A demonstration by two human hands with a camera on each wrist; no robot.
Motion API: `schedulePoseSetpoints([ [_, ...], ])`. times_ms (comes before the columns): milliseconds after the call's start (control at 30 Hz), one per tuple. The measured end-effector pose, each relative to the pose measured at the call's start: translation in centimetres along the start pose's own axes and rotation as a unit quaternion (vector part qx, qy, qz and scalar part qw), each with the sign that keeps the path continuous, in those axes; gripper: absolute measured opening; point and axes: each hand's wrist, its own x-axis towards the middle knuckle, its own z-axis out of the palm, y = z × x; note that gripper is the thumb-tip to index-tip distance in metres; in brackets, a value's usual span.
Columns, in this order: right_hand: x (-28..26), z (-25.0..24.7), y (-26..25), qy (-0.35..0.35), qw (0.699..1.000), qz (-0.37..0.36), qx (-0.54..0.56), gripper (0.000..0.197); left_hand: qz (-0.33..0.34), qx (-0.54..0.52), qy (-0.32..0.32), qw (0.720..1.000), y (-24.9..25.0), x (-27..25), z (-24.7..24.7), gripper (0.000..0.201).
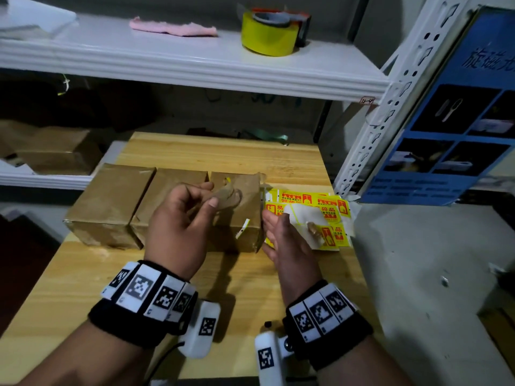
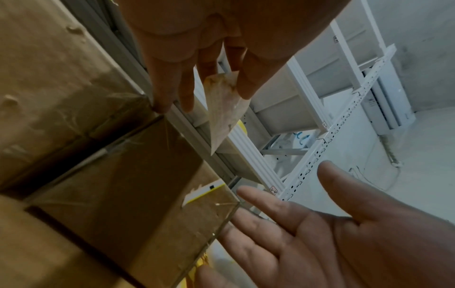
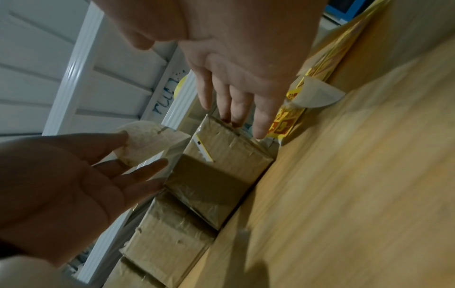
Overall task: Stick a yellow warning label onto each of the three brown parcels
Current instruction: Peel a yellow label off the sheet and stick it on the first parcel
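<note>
Three brown parcels stand side by side on the wooden table (image 1: 250, 288): left (image 1: 111, 201), middle (image 1: 167, 188) and right (image 1: 250, 213). A torn yellow-and-white label scrap (image 1: 242, 229) clings to the right parcel's near edge. My left hand (image 1: 211, 195) hovers over that parcel and pinches a tan, curled piece of paper or film (image 2: 224, 109) between thumb and fingers. My right hand (image 1: 278, 227) is open with straight fingers, whose tips (image 3: 231, 117) touch the right parcel's right edge. Under it lie sheets of yellow warning labels (image 1: 315, 201).
A white metal shelf above carries a yellow tape roll (image 1: 269, 33) and a pink cloth (image 1: 172, 27). A perforated shelf post (image 1: 390, 107) and a blue printed board (image 1: 451, 121) stand at the right. Another cardboard box (image 1: 55, 151) sits on a lower shelf at the left.
</note>
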Motion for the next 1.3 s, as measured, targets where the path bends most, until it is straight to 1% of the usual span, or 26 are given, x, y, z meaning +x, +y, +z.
schedulePoseSetpoints([
  [67, -0.3, 0.2, -0.2, 0.001, 1.0, 0.0, 0.002, 0.08, -0.003, 0.018, -0.007, 1.0, -0.2, -0.1, -0.2, 0.002],
  [200, -1.3, -0.3, -1.2, 0.006, 1.0, -0.01, -0.007, 0.059, -0.013, 0.017, -0.028, 0.999, 0.1, -1.0, -1.0, 0.007],
  [300, -2.2, -1.1, -1.6, 0.038, 0.999, -0.021, -0.019, 0.058, -0.009, 0.022, -0.03, 0.999, 0.6, -1.9, -1.8, 0.009],
  [367, -3.1, -1.4, -1.6, 0.053, 0.998, -0.028, -0.031, 0.056, -0.022, 0.006, -0.042, 0.999, 0.7, -2.7, -2.5, 0.009],
  [467, -4.5, -2.0, -1.5, 0.045, 0.997, -0.032, -0.048, 0.056, -0.037, -0.002, -0.065, 0.997, 0.7, -4.1, -3.4, 0.009],
  [533, -5.3, -2.4, -1.4, 0.032, 0.997, -0.031, -0.07, 0.052, -0.025, 0.013, -0.07, 0.997, 0.8, -4.8, -3.8, 0.008],
  [600, -5.8, -2.6, -1.2, 0.024, 0.993, -0.047, -0.103, 0.046, 0.009, 0.033, -0.065, 0.997, 1.0, -5.2, -4.1, 0.007],
  [633, -6.0, -2.7, -1.2, 0.024, 0.991, -0.063, -0.12, 0.046, 0.036, 0.043, -0.062, 0.996, 1.2, -5.4, -4.2, 0.006],
  [700, -6.0, -2.7, -1.5, 0.027, 0.986, -0.09, -0.138, 0.053, 0.114, 0.061, -0.069, 0.989, 1.5, -5.5, -4.4, 0.003],
  [766, -5.8, -2.5, -2.3, 0.033, 0.989, -0.087, -0.114, 0.058, 0.191, 0.084, -0.097, 0.973, 1.7, -5.5, -4.6, 0.006],
  [800, -5.5, -2.4, -2.7, 0.034, 0.993, -0.067, -0.091, 0.058, 0.215, 0.088, -0.114, 0.966, 1.5, -5.4, -4.7, 0.01],
  [866, -5.0, -2.1, -3.3, 0.023, 0.999, -0.002, -0.038, 0.056, 0.231, 0.083, -0.14, 0.959, 1.3, -5.1, -4.7, 0.016],
  [933, -4.5, -1.9, -3.5, 0.001, 0.999, 0.033, -0.006, 0.053, 0.243, 0.097, -0.156, 0.952, 1.0, -5.0, -4.7, 0.017],
  [1000, -4.1, -1.9, -3.5, -0.001, 1.0, 0.023, -0.007, 0.042, 0.265, 0.133, -0.173, 0.939, 0.6, -4.7, -4.7, 0.019],
  [1066, -3.6, -2.0, -3.2, 0.015, 1.0, 0.007, -0.023, 0.029, 0.287, 0.158, -0.184, 0.927, 0.1, -4.4, -4.6, 0.02],
  [1133, -3.2, -2.0, -3.0, 0.033, 0.999, 0.002, -0.019, 0.032, 0.28, 0.149, -0.18, 0.931, -0.3, -4.1, -4.5, 0.019],
  [1200, -2.9, -1.8, -3.0, 0.039, 0.999, -0.002, -0.004, 0.035, 0.247, 0.124, -0.171, 0.946, -0.5, -3.8, -4.5, 0.018],
  [1300, -2.9, -1.5, -3.1, 0.046, 0.998, -0.026, 0.014, 0.038, 0.195, 0.095, -0.176, 0.96, -0.9, -3.4, -4.5, 0.025],
])
